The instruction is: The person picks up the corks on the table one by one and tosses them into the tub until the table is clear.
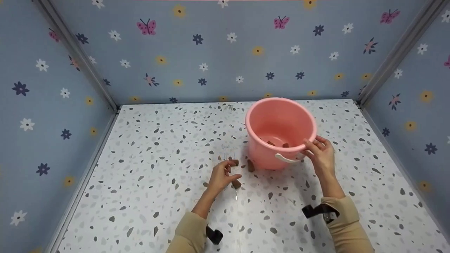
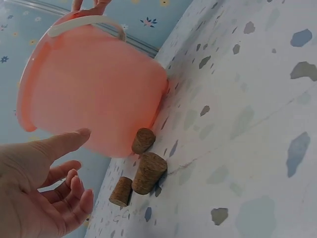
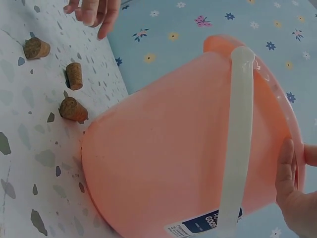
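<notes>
A pink bucket (image 1: 262,154) with a white handle (image 1: 285,159) stands on the speckled tabletop. My right hand (image 1: 323,158) grips its rim at the near right side, thumb and fingers on either side of the edge. Inside the bucket lie small brown corks (image 1: 285,145). Left of it, my left hand (image 1: 220,177) hovers over the table, fingers loosely bent and thumb spread, holding nothing. Close by on the table are three tapered corks: one beside the bucket (image 2: 143,141), a nearer one (image 2: 149,173) and another (image 2: 121,192). In the head view the left hand partly covers two of them.
A flowered blue panel (image 1: 225,52) rises behind the table, with similar panels on the left (image 1: 42,116) and right (image 1: 415,105). The white tabletop (image 1: 147,168) extends widely to the left of the bucket. Black straps with small devices sit at both wrists.
</notes>
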A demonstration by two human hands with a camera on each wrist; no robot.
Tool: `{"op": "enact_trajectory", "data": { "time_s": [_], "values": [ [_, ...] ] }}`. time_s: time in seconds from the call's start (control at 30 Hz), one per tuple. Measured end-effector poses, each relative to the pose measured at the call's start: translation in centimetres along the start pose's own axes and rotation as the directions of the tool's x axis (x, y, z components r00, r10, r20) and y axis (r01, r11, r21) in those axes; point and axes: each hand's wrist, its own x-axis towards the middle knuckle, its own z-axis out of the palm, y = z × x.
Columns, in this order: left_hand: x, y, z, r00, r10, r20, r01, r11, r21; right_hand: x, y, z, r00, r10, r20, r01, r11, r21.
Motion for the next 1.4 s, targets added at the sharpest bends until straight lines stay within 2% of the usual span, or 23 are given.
{"op": "enact_trajectory", "data": {
  "time_s": [0.1, 0.13, 0.23, 0.33, 0.37, 0.57, 0.7, 1.23, 1.4],
  "values": [
    [-0.3, -0.4, 0.1, 0.999, -0.038, 0.018, 0.038, 0.999, 0.004, 0.0, -0.3, 0.1, 0.999, 0.033, -0.001, -0.033, 0.999, -0.015],
    [-0.4, -0.5, 0.1, 0.999, -0.048, 0.024, 0.048, 0.999, 0.005, -0.9, -1.7, 0.9, 0.998, 0.066, 0.006, -0.066, 0.998, 0.013],
    [-0.5, -0.8, 0.2, 0.996, -0.081, 0.037, 0.081, 0.997, 0.012, -0.9, -1.9, 0.9, 0.995, 0.096, -0.006, -0.095, 0.995, 0.021],
    [-0.6, -1.0, 0.3, 0.994, -0.096, 0.044, 0.095, 0.995, 0.026, -0.8, -1.7, 0.9, 0.997, 0.078, -0.012, -0.078, 0.997, 0.011],
    [-0.6, -1.0, 0.3, 0.994, -0.103, 0.045, 0.101, 0.994, 0.03, 0.1, -0.3, 0.0, 0.999, 0.049, -0.022, -0.05, 0.999, -0.016],
    [-1.1, -1.4, 0.7, 0.993, -0.112, 0.035, 0.11, 0.993, 0.049, 0.5, 0.3, -0.3, 1.0, -0.004, -0.026, 0.005, 1.0, 0.018],
    [-1.2, -1.5, 0.9, 0.991, -0.128, 0.03, 0.125, 0.989, 0.08, 0.5, 0.4, -0.3, 0.999, -0.019, -0.03, 0.019, 1.0, -0.001],
    [-1.9, -1.6, 1.7, 0.967, -0.253, -0.008, 0.251, 0.954, 0.164, 0.4, 0.5, -0.1, 0.999, 0.014, -0.037, -0.014, 1.0, -0.002],
    [-1.9, -1.6, 1.8, 0.963, -0.267, -0.016, 0.266, 0.949, 0.167, 0.3, 0.4, 0.0, 0.999, 0.014, -0.047, -0.014, 1.0, 0.002]
  ]
}}
